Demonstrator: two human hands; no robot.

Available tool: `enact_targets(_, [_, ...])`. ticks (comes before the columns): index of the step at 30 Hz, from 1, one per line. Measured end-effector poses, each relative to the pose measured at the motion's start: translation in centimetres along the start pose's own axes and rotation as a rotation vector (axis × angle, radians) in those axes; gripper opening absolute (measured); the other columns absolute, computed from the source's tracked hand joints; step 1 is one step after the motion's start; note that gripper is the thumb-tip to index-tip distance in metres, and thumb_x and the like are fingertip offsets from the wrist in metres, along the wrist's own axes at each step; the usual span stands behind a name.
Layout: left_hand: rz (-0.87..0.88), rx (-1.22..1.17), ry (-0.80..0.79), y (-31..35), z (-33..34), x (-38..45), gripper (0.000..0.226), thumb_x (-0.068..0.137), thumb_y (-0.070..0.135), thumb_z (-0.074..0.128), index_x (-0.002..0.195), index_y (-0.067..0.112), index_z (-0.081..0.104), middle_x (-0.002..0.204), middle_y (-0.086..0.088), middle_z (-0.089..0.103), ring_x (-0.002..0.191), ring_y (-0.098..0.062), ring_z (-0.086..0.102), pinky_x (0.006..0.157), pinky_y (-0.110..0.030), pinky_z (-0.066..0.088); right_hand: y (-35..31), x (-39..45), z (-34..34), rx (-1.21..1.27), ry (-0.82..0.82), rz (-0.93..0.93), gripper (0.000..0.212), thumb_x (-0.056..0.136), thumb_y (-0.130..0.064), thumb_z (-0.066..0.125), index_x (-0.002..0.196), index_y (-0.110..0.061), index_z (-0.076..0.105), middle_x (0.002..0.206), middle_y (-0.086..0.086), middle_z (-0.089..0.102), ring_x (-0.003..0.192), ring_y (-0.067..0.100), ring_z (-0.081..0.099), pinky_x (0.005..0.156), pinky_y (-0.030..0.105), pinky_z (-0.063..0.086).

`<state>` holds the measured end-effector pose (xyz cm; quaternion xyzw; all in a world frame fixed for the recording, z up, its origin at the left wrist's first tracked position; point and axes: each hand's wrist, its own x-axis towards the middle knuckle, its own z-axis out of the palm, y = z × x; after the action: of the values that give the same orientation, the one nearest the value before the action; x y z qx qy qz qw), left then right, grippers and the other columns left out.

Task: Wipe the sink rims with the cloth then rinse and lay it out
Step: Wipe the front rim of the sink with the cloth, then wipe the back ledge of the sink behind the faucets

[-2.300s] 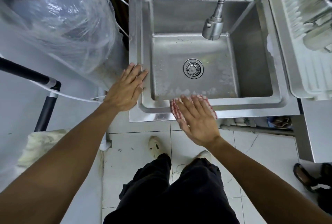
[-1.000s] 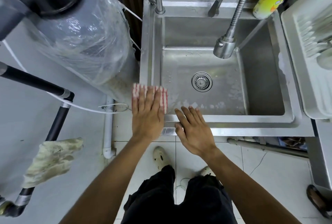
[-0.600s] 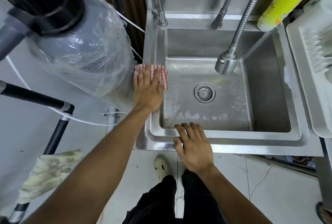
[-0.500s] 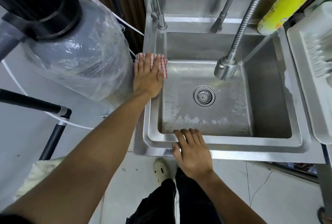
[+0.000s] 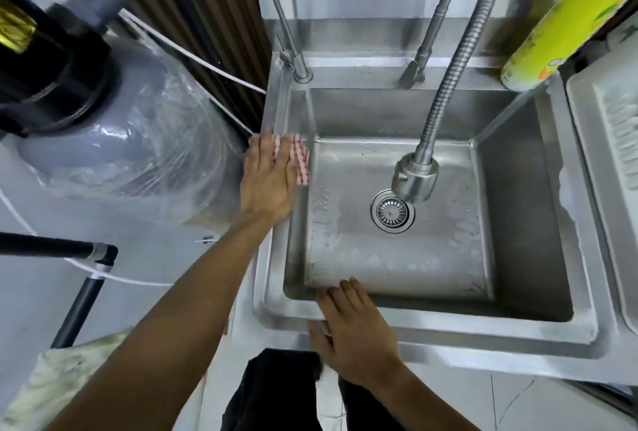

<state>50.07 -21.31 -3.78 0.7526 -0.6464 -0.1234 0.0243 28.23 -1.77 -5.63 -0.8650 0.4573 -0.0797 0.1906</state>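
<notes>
A steel sink (image 5: pixel 490 330) fills the middle of the head view. My left hand (image 5: pixel 267 182) lies flat on a red-and-white checked cloth (image 5: pixel 301 161), pressing it onto the sink's left rim about halfway along. Most of the cloth is hidden under my palm and fingers; its right edge hangs over the basin's inner wall. My right hand (image 5: pixel 352 330) rests flat on the front rim with its fingers spread, holding nothing.
A flexible spray faucet (image 5: pixel 416 178) hangs over the drain (image 5: pixel 393 211). A thin tap (image 5: pixel 302 71) stands at the back left corner. A plastic-wrapped grey tank (image 5: pixel 131 140) crowds the left rim. A yellow-green bottle (image 5: pixel 538 50) and a white dish rack (image 5: pixel 607 161) sit at the right.
My left hand has slid the cloth along the left rim, away from me toward the back. My right hand has stayed on the front rim.
</notes>
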Motion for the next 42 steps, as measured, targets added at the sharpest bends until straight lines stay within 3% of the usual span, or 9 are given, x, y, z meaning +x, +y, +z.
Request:
enact_targets(9, [-0.010, 0.009, -0.018, 1.4, -2.5, 13.6, 0.059, 0.108, 0.043, 0.014, 0.163, 0.021, 0.011, 0.171, -0.011, 0.001, 0.156, -0.033, -0.004, 0.127, -0.045, 0.000, -0.5, 2.3, -2.3, 0.207, -0.131, 0.159, 0.037, 0.092, -0.052, 0.054, 0.108, -0.023, 0.071, 0.099, -0.005, 0.073, 0.093, 0.021, 0.068, 0.096, 0.039, 0.055])
enact_targets(13, [0.022, -0.049, 0.002, 0.7, -1.5, 6.0, 0.058, 0.109, 0.042, 0.017, 0.162, 0.022, 0.015, 0.170, -0.010, 0.005, 0.157, -0.031, -0.003, 0.127, -0.046, 0.001, -0.5, 7.6, -5.4, 0.621, -0.225, 0.444, 0.055, 0.106, -0.051, 0.038, 0.151, -0.022, 0.050, 0.149, -0.003, 0.058, 0.137, 0.019, 0.053, 0.119, 0.032, 0.036])
enact_targets(17, [0.070, -0.118, -0.069, -1.0, -1.4, 0.5, 0.055, 0.110, 0.039, 0.024, 0.163, 0.025, 0.015, 0.171, -0.004, -0.002, 0.156, -0.025, -0.011, 0.126, -0.038, -0.006, -0.7, 14.1, -6.2, 1.135, -0.263, 0.672, 0.056, 0.111, -0.042, 0.039, 0.163, -0.030, 0.021, 0.139, -0.018, 0.040, 0.127, 0.003, 0.042, 0.105, 0.020, 0.030])
enact_targets(21, [0.096, -0.083, -0.101, -1.2, -1.7, 3.6, 0.056, 0.110, 0.040, 0.022, 0.163, 0.025, 0.011, 0.171, -0.005, -0.007, 0.155, -0.026, -0.016, 0.124, -0.041, -0.012, -3.2, 17.3, -1.4, 1.091, -0.211, 0.666, 0.067, 0.109, -0.049, 0.029, 0.167, -0.030, 0.000, 0.174, -0.004, 0.014, 0.159, 0.019, 0.019, 0.130, 0.039, 0.016])
enact_targets(24, [0.100, -0.026, -0.089, -0.7, -2.2, 8.1, 0.058, 0.108, 0.045, 0.019, 0.163, 0.027, 0.008, 0.170, -0.007, -0.009, 0.155, -0.029, -0.017, 0.125, -0.044, -0.011, -5.3, 17.2, -0.1, 1.055, -0.022, 0.689, 0.062, 0.112, -0.042, 0.026, 0.167, -0.022, 0.004, 0.174, -0.001, 0.015, 0.159, 0.019, 0.020, 0.122, 0.023, 0.016])
enact_targets(27, [0.141, 0.024, -0.093, -0.3, -2.9, 11.6, 0.059, 0.107, 0.049, 0.017, 0.162, 0.032, 0.005, 0.168, -0.008, -0.020, 0.153, -0.032, -0.024, 0.125, -0.046, -0.011, -5.4, 17.1, 0.9, 0.926, 0.102, 0.625, 0.060, 0.112, -0.041, 0.028, 0.166, -0.023, 0.010, 0.167, 0.003, 0.034, 0.146, 0.021, 0.044, 0.108, 0.018, 0.028])
enact_targets(36, [0.100, -0.148, -0.054, -1.8, -1.1, 5.3, 0.055, 0.109, 0.040, 0.029, 0.162, 0.030, 0.017, 0.171, -0.005, -0.008, 0.155, -0.028, -0.015, 0.126, -0.039, -0.007, -5.2, 17.3, 2.4, 1.019, 0.109, 0.640, 0.063, 0.103, -0.070, 0.019, 0.160, -0.052, 0.003, 0.166, -0.009, 0.035, 0.149, 0.013, 0.041, 0.118, 0.047, 0.043])
enact_targets(39, [0.038, -0.157, -0.030, -0.8, -1.6, 10.8, 0.055, 0.108, 0.039, 0.028, 0.162, 0.028, 0.020, 0.171, -0.009, -0.005, 0.156, -0.032, -0.010, 0.126, -0.039, -0.005, -5.0, 17.1, 2.2, 1.013, 0.095, 0.636, 0.061, 0.106, -0.062, 0.023, 0.162, -0.047, 0.003, 0.166, -0.010, 0.034, 0.148, 0.009, 0.041, 0.121, 0.039, 0.040])
enact_targets(42, [-0.021, -0.108, -0.019, 0.4, -1.7, 15.1, 0.057, 0.108, 0.042, 0.021, 0.162, 0.027, 0.014, 0.170, -0.010, -0.006, 0.156, -0.032, -0.008, 0.127, -0.045, -0.001, -4.5, 17.0, 2.3, 0.994, 0.094, 0.604, 0.062, 0.109, -0.053, 0.028, 0.164, -0.039, 0.004, 0.165, -0.014, 0.032, 0.141, -0.013, 0.034, 0.114, 0.007, 0.028])
